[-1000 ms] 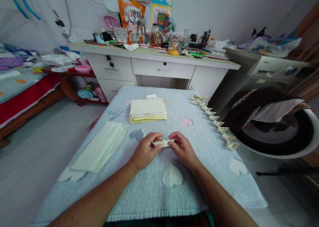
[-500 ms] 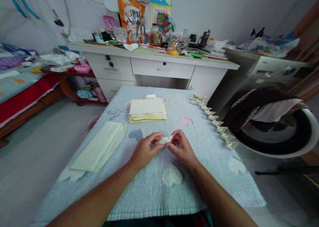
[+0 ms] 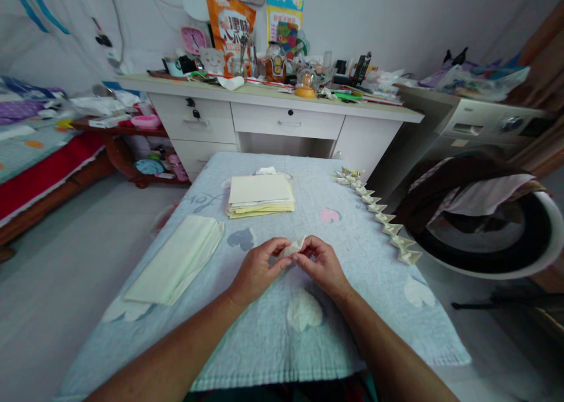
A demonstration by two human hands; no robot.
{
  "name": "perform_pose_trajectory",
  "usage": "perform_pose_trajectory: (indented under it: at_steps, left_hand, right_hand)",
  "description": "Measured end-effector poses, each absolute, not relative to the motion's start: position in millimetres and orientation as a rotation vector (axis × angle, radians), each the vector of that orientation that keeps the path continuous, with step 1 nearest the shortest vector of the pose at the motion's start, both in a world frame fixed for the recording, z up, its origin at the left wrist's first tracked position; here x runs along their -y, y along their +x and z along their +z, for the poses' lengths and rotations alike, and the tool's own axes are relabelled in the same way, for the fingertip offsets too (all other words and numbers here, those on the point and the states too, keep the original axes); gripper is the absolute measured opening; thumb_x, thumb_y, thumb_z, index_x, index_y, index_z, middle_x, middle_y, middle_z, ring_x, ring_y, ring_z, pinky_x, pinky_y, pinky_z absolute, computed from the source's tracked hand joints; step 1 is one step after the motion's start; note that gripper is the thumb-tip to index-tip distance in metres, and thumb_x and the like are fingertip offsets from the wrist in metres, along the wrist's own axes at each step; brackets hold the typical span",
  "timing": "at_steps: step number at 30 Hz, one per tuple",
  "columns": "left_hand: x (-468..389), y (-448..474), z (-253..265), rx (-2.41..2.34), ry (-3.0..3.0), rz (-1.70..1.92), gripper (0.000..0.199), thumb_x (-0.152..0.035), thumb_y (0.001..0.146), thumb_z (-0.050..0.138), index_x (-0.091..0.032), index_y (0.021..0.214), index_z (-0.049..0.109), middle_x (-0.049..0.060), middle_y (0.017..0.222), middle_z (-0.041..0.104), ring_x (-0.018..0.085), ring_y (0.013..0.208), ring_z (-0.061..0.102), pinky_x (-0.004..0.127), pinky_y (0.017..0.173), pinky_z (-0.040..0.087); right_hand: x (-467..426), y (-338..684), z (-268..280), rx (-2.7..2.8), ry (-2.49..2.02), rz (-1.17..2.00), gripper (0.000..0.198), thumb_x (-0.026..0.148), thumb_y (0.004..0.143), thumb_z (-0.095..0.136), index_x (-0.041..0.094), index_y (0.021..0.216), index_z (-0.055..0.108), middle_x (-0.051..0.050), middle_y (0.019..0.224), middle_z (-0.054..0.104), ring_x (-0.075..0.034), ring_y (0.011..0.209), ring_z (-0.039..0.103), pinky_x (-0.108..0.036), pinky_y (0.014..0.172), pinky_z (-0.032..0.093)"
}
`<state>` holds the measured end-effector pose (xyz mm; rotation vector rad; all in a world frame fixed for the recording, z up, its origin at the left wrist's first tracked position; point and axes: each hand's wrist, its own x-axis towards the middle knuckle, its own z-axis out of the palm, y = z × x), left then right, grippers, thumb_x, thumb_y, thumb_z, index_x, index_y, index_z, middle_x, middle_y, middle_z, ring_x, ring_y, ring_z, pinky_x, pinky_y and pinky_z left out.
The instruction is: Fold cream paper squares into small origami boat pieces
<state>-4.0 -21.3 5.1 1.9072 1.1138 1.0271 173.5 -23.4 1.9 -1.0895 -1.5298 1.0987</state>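
Between my two hands is a small folded piece of cream paper [image 3: 292, 248], pointed at its upper right end. My left hand [image 3: 263, 267] pinches its left side between thumb and fingers. Gripping the right side is my right hand [image 3: 321, 264], its thumb near the left thumb at the lower edge. Fingers cover much of the paper. Beyond the hands lies a stack of cream and yellow paper sheets [image 3: 259, 190]. To the left rests a pale green folded paper bundle [image 3: 176, 260]. Along the right side runs a row of folded paper boats [image 3: 384, 218].
A light blue cloth with heart patterns covers the table [image 3: 348, 325]. Behind it stands a white desk [image 3: 288, 120] crowded with a jar, a clock and a snack bag. A washing machine [image 3: 478, 126] with its door open is at the right, a bed [image 3: 48, 167] at the left.
Both hands have closed further over the folded paper, so less of it shows. The paper is tilted more steeply, and the fingertips have shifted slightly.
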Motion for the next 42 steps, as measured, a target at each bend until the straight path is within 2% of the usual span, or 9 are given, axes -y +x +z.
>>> perform_pose_trajectory:
  at_steps: [8, 12, 15, 21, 29, 35, 42]
  left_hand:
    - [17.6, -7.5, 3.8, -1.017, 2.011, 1.082, 0.021, -0.021, 0.080, 0.066, -0.021, 0.102, 0.066, 0.004, 0.101, 0.066, 0.017, 0.095, 0.061, 0.030, 0.086, 0.049]
    - [16.4, -8.7, 3.2, -0.999, 1.981, 1.046, 0.023, -0.021, 0.079, 0.067, -0.021, 0.102, 0.068, 0.004, 0.094, 0.066, 0.015, 0.081, 0.061, 0.025, 0.071, 0.050]
    - [15.6, -8.6, 2.3, -0.986, 1.920, 1.033, 0.022, -0.020, 0.079, 0.066, -0.020, 0.101, 0.068, 0.004, 0.091, 0.067, 0.012, 0.073, 0.061, 0.023, 0.066, 0.049]
    - [13.4, -9.9, 2.5, -0.988, 1.897, 1.050, 0.022, -0.021, 0.077, 0.070, -0.021, 0.098, 0.070, 0.004, 0.095, 0.069, 0.017, 0.091, 0.063, 0.030, 0.083, 0.049]
    - [14.6, -8.5, 0.0, -0.999, 1.822, 1.029, 0.024, -0.020, 0.078, 0.066, -0.019, 0.102, 0.068, 0.003, 0.090, 0.067, 0.015, 0.082, 0.063, 0.027, 0.075, 0.051]
    - [15.9, -6.6, -2.3, -0.989, 1.782, 1.027, 0.022, -0.019, 0.080, 0.064, -0.018, 0.101, 0.067, 0.004, 0.093, 0.067, 0.015, 0.083, 0.064, 0.027, 0.076, 0.053]
    - [17.8, -5.2, 1.5, -1.026, 1.829, 1.025, 0.022, -0.020, 0.082, 0.061, -0.019, 0.104, 0.066, 0.005, 0.098, 0.068, 0.015, 0.084, 0.066, 0.025, 0.073, 0.054]
  right_hand:
    - [25.3, 174.7, -0.7, 1.598, -1.035, 1.067, 0.019, 0.033, 0.078, 0.069, 0.019, 0.079, 0.056, 0.000, 0.076, 0.060, -0.012, 0.067, 0.052, -0.023, 0.065, 0.043]
    - [26.6, 174.9, 2.1, 1.623, -1.038, 1.055, 0.018, 0.032, 0.079, 0.068, 0.019, 0.079, 0.056, -0.001, 0.078, 0.062, -0.012, 0.068, 0.052, -0.024, 0.065, 0.044]
    - [26.7, 174.7, 4.4, 1.636, -1.046, 1.055, 0.018, 0.033, 0.079, 0.067, 0.019, 0.079, 0.057, -0.001, 0.077, 0.062, -0.012, 0.068, 0.053, -0.024, 0.065, 0.043]
    - [26.6, 174.4, 6.1, 1.629, -1.038, 1.063, 0.016, 0.032, 0.079, 0.067, 0.019, 0.079, 0.057, -0.001, 0.079, 0.063, -0.013, 0.069, 0.054, -0.024, 0.066, 0.044]
    - [26.7, 173.7, 7.2, 1.625, -1.043, 1.034, 0.017, 0.032, 0.079, 0.067, 0.019, 0.079, 0.057, 0.000, 0.072, 0.060, -0.012, 0.067, 0.053, -0.024, 0.065, 0.044]
    - [25.6, 173.7, 3.7, 1.634, -1.027, 1.030, 0.012, 0.028, 0.080, 0.065, 0.019, 0.081, 0.057, 0.000, 0.074, 0.062, -0.012, 0.067, 0.054, -0.024, 0.066, 0.044]
    - [25.5, 172.3, 3.7, 1.604, -1.034, 1.032, 0.011, 0.027, 0.080, 0.063, 0.019, 0.081, 0.056, 0.002, 0.070, 0.057, -0.011, 0.064, 0.051, -0.023, 0.063, 0.042]
